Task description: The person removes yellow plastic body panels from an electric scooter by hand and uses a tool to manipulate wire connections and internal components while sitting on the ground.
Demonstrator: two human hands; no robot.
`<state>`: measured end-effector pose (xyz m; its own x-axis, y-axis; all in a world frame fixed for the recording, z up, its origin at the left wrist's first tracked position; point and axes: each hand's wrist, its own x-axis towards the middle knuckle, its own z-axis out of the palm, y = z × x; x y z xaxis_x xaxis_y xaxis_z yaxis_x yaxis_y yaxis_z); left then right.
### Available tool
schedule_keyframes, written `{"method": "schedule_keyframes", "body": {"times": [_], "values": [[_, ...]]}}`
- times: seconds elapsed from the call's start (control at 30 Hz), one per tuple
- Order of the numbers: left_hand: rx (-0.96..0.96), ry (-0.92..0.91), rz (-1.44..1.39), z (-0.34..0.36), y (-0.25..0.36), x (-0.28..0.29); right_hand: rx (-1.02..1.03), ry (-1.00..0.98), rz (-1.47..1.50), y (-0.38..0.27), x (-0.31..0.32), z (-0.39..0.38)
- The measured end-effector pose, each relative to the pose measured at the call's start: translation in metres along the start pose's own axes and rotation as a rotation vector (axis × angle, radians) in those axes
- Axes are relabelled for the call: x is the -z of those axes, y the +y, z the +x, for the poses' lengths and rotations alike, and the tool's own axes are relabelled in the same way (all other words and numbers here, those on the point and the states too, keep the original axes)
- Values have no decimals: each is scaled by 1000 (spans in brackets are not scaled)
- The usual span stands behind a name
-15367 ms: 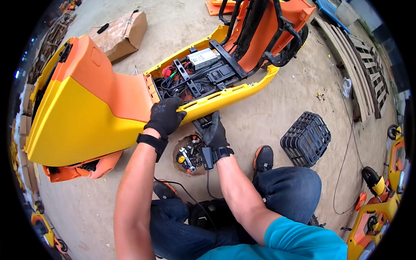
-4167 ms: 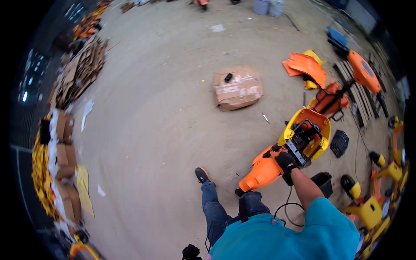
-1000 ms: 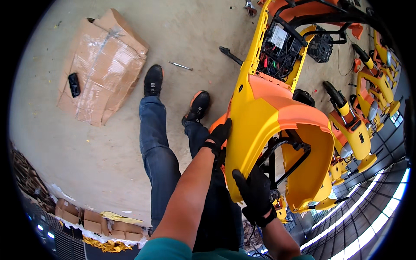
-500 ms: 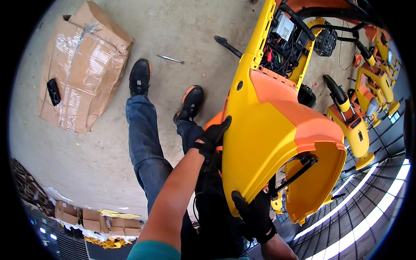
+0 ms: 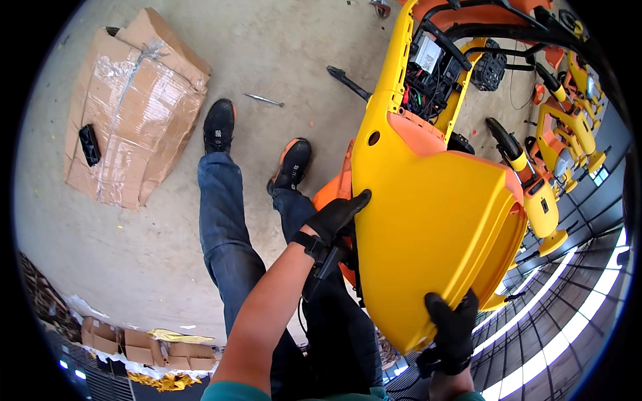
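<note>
Since half a second ago, the yellow cover (image 5: 428,220) has turned, so its big flat side shows more, and the right hand (image 5: 455,334) has slid to the right along its bottom edge.

On the left side of the floor (image 5: 147,247) sits a big cardboard box (image 5: 144,110) with shiny tape. Near the box's left edge lies a small black thing (image 5: 89,145). Along the floor's bottom left edge stand some small open boxes (image 5: 140,347). Next come two black shoes (image 5: 219,123) with orange on them, and a thin metal stick (image 5: 263,100) lies on the floor just past them.

Both hands wear black gloves. The left hand (image 5: 336,218) is at the cover's left edge, with one finger or thumb on top. Its other fingers are hidden, so I cannot tell how tightly it holds. The cover is part of a scooter that reaches from the bottom middle to the top right. Inside the scooter are a silver box (image 5: 426,53) and lots of wires (image 5: 422,97). The right hand pinches the cover's rim near its bottom right corner, thumb on the outside.

Farther right are a black crate (image 5: 489,69) and a row of yellow scooters (image 5: 543,212).
</note>
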<state>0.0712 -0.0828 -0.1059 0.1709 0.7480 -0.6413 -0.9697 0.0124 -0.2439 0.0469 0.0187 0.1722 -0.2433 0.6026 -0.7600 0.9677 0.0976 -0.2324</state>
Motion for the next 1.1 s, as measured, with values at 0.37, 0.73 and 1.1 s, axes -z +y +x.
{"method": "schedule_keyframes", "body": {"times": [0.37, 0.73, 1.1], "values": [[-282, -161, -266, -20, -15, -58, 188, 39, -224, -70, 68, 4], [-365, 44, 273, -6, -22, -87, 261, -190, -131, -100, 79, 7], [-513, -80, 488, -163, -22, -176, 866, -596, -478, -129, 119, 46]]}}
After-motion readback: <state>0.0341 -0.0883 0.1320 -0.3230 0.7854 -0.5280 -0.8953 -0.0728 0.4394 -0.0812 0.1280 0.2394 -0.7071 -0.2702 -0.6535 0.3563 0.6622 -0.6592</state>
